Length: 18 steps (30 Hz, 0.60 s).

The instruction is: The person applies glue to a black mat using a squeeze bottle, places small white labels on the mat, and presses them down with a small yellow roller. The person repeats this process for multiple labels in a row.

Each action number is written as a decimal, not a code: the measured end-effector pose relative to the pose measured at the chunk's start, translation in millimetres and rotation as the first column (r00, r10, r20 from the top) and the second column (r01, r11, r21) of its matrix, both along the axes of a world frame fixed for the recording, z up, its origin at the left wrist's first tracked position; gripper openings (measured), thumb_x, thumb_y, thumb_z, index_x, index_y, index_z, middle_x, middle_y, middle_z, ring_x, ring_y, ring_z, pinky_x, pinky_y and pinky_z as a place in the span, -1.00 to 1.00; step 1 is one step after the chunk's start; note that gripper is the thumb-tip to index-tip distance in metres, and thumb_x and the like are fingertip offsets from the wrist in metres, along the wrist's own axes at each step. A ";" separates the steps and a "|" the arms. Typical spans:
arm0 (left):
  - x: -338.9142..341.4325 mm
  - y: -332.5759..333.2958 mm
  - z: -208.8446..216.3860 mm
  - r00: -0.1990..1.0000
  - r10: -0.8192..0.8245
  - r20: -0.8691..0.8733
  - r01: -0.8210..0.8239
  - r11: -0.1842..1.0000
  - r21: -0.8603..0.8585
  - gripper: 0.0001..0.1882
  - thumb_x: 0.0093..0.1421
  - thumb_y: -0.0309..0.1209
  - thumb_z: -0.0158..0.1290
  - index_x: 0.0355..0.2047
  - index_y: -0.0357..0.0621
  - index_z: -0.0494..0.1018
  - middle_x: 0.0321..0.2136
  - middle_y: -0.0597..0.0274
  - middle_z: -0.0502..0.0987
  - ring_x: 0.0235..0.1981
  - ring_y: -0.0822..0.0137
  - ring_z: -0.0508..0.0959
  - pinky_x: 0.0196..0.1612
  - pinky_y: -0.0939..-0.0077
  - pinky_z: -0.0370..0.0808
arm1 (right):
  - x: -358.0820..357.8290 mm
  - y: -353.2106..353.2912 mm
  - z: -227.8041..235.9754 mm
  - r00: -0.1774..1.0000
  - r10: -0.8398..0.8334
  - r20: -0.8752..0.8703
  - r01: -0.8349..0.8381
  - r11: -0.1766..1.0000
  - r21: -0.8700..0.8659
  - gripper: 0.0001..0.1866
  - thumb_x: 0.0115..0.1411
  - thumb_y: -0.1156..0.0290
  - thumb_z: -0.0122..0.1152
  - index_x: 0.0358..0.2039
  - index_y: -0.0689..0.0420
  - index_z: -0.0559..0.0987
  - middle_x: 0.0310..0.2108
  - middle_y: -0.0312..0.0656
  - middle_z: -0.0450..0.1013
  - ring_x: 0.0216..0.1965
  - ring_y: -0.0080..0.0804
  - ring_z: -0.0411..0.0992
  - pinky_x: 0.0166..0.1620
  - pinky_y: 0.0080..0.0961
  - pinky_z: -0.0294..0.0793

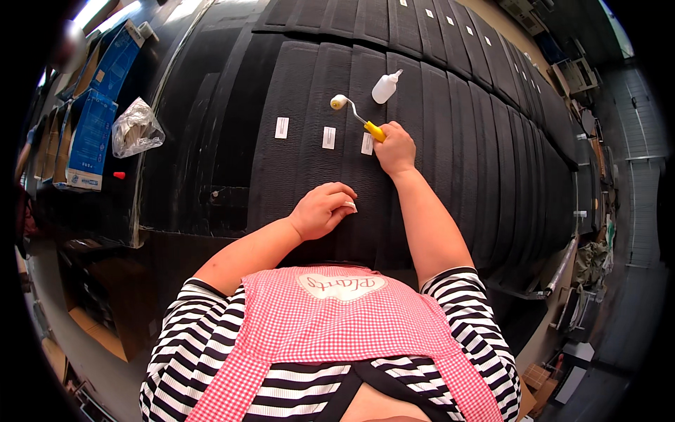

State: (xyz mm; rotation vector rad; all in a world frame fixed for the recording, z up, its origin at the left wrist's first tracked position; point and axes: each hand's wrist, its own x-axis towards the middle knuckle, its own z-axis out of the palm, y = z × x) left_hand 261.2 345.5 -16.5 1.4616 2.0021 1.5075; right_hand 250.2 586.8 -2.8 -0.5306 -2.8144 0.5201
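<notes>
My right hand (396, 148) grips the yellow handle of a small roller (342, 103), whose white roller head rests on the black ribbed mats (450, 126). My left hand (323, 209) is curled near me on the mats and pinches a small white label (351, 207) between its fingertips. Three white labels lie in a row on the mats: one at the left (282, 127), one in the middle (328, 138), and one (366, 144) right beside my right hand. A white squeeze bottle (386, 87) lies tilted just beyond the roller.
Blue cardboard boxes (91, 137) stand along the left edge, with a crumpled clear plastic bag (135, 128) and a small red cap (119, 174) next to them. Rows of black mats stretch to the far right. Shelves and clutter line the right side.
</notes>
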 end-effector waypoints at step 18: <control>-0.3 -0.5 -0.2 1.000 0.013 -0.014 -0.013 1.000 0.019 -0.98 0.18 -0.50 0.17 -0.38 -0.16 0.55 -0.18 0.18 0.58 -0.17 0.14 0.59 -0.09 0.33 0.53 | 0.5 -1.1 -3.0 0.998 0.039 -0.055 -0.039 0.999 -0.009 -0.85 0.15 0.33 0.28 -0.33 0.12 0.63 -0.25 -0.16 0.49 -0.24 -0.06 0.55 -0.13 -0.18 0.54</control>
